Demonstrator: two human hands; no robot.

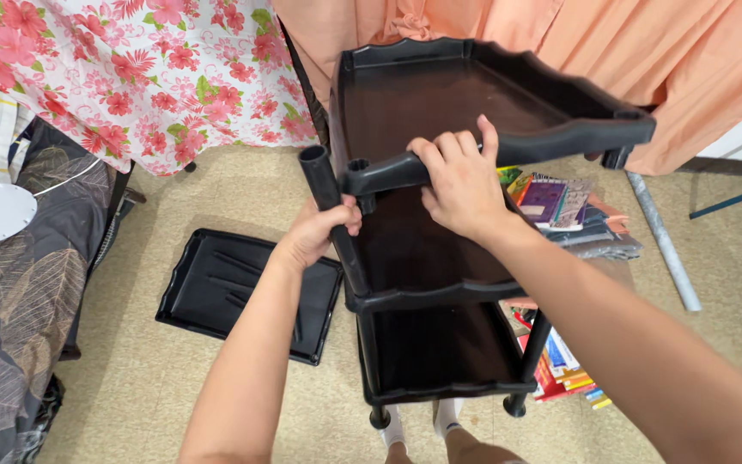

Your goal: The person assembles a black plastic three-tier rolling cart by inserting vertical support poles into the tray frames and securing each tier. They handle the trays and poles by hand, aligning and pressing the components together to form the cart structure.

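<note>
A black plastic shelf rack [427, 296] stands on the floor in front of me, with two lower trays joined by posts. My left hand [319, 230] grips a black upright tube [324, 176] at the rack's near left corner. My right hand [461, 182] holds the front rim of the top black tray [440, 94], which sits tilted above the rack. That tray's corner socket is close beside the tube's open top, slightly to its right.
Another black tray [246, 292] lies flat on the beige floor at left. Books and packets [560, 206] are stacked right of the rack. A floral cloth [130, 77] hangs behind, orange fabric [629, 51] at right, a metal pole [663, 241] on the floor.
</note>
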